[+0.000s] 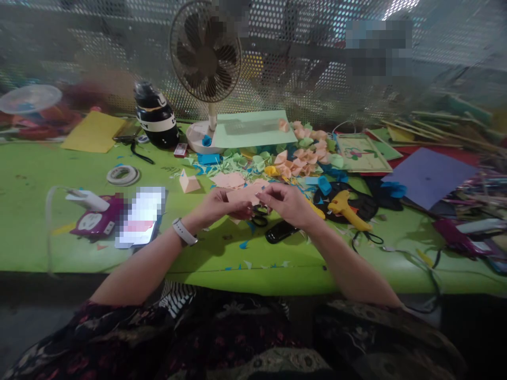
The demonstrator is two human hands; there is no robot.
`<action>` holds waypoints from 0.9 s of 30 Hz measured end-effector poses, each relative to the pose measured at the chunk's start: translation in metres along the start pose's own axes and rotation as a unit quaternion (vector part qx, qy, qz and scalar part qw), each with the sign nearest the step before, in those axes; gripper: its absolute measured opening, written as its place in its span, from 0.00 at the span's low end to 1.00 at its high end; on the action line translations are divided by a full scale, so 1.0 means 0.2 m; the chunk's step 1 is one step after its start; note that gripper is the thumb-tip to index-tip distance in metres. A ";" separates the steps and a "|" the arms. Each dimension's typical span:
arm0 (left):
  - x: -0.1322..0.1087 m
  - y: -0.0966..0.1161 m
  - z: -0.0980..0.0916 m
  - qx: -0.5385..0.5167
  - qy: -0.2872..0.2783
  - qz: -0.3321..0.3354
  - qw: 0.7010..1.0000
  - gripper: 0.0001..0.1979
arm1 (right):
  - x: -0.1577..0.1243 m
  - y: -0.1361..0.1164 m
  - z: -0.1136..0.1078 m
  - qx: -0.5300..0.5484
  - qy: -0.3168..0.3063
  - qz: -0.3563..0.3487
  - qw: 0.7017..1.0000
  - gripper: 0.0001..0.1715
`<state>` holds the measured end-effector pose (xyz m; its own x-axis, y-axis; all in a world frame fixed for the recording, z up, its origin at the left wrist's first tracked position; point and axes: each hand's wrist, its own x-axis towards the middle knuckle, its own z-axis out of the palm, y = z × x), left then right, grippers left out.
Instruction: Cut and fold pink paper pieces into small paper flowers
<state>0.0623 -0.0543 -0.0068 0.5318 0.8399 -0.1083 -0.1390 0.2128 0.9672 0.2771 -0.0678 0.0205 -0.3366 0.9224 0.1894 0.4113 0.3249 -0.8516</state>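
Observation:
A peach piece of paper is held level between my two hands over the green tabletop. My left hand, with a white band on its wrist, grips the left end of the paper. At the other end, my right hand pinches the edge between thumb and fingers. Black-handled scissors lie partly hidden just below the paper. Close under my right hand is a dark, shiny object. More peach paper lies behind my hands, beside a folded peach piece.
Green paper scraps and peach petal-like pieces are heaped behind my hands. A fan and a black bottle stand at the back. A yellow glue gun lies right; a lit phone and tape roll lie left.

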 end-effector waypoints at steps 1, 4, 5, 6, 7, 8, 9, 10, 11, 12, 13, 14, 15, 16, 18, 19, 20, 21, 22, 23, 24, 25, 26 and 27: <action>0.00 0.00 -0.01 -0.001 0.003 0.006 1.000 0.16 | 0.00 0.00 -0.01 0.008 0.009 0.005 1.000 0.25; 0.01 0.02 -0.05 -0.003 0.013 0.028 1.000 0.15 | 0.01 0.00 -0.05 0.025 0.043 0.028 0.998 0.26; 0.02 0.02 -0.06 -0.005 0.015 0.033 0.999 0.14 | 0.02 0.00 -0.05 0.029 0.052 0.035 0.998 0.27; 0.02 0.02 -0.06 -0.006 0.015 0.036 0.999 0.14 | 0.02 0.00 -0.06 0.035 0.058 0.042 0.997 0.27; 0.02 0.02 -0.07 -0.006 0.016 0.038 0.999 0.14 | 0.02 0.00 -0.06 0.042 0.062 0.047 0.996 0.27; 0.02 0.02 -0.07 -0.006 0.016 0.040 0.999 0.14 | 0.02 0.00 -0.06 0.049 0.065 0.052 0.995 0.27; 0.02 0.02 -0.07 -0.004 0.014 0.041 0.999 0.14 | 0.02 -0.01 -0.06 0.060 0.065 0.056 0.994 0.27; 0.02 0.02 -0.07 -0.002 0.011 0.044 0.999 0.15 | 0.01 -0.01 -0.06 0.076 0.063 0.063 0.993 0.26; 0.02 0.02 -0.07 0.002 0.007 0.047 0.999 0.15 | 0.01 -0.01 -0.06 0.099 0.056 0.074 0.991 0.26; 0.02 0.02 -0.07 0.008 0.003 0.052 0.999 0.15 | 0.01 -0.01 -0.06 0.127 0.045 0.086 0.987 0.25; 0.01 0.02 -0.07 0.015 -0.001 0.056 0.998 0.16 | 0.01 -0.01 -0.06 0.154 0.030 0.099 0.983 0.25; 0.01 0.02 -0.06 0.024 -0.007 0.059 0.998 0.16 | 0.01 -0.01 -0.05 0.178 0.015 0.113 0.977 0.25; 0.01 0.02 -0.05 0.032 -0.011 0.062 0.998 0.17 | 0.01 -0.01 -0.04 0.196 0.002 0.124 0.973 0.25; 0.00 0.02 -0.04 0.040 -0.016 0.062 0.997 0.17 | 0.01 0.00 -0.03 0.207 -0.008 0.132 0.969 0.25; 0.00 0.02 -0.03 0.049 -0.025 0.061 0.997 0.18 | 0.01 0.01 -0.01 0.213 -0.021 0.140 0.967 0.23; 0.00 0.02 -0.03 0.052 -0.027 0.060 0.996 0.18 | 0.01 0.01 -0.01 0.212 -0.023 0.141 0.967 0.22; 0.00 0.02 -0.03 0.054 -0.028 0.060 0.996 0.17 | 0.01 0.01 0.00 0.210 -0.023 0.139 0.967 0.20; 0.00 0.02 -0.03 0.055 -0.028 0.061 0.996 0.17 | 0.01 0.01 -0.01 0.207 -0.021 0.136 0.969 0.19; 0.00 0.02 -0.04 0.055 -0.026 0.062 0.996 0.17 | 0.01 0.01 -0.01 0.204 -0.018 0.132 0.970 0.18; 0.01 0.01 -0.04 0.054 -0.022 0.065 0.996 0.17 | 0.01 0.00 -0.02 0.202 -0.015 0.128 0.971 0.17; 0.01 0.01 -0.05 0.052 -0.018 0.067 0.996 0.16 | 0.01 -0.01 -0.03 0.200 -0.012 0.125 0.972 0.15; 0.01 0.01 -0.06 0.050 -0.014 0.068 0.996 0.16 | 0.02 -0.01 -0.05 0.198 -0.011 0.123 0.972 0.14; 0.02 0.01 -0.07 0.047 -0.009 0.069 0.996 0.16 | 0.02 -0.02 -0.07 0.195 -0.008 0.123 0.973 0.14; 0.02 0.01 -0.08 0.043 -0.006 0.070 0.997 0.16 | 0.02 -0.02 -0.09 0.192 -0.005 0.124 0.974 0.13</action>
<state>0.0510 -0.0431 -0.0079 0.5227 0.8519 0.0318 -0.1406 0.0493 0.9888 0.2891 -0.0616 0.0331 -0.2767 0.9597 -0.0485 0.1355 -0.0110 -0.9907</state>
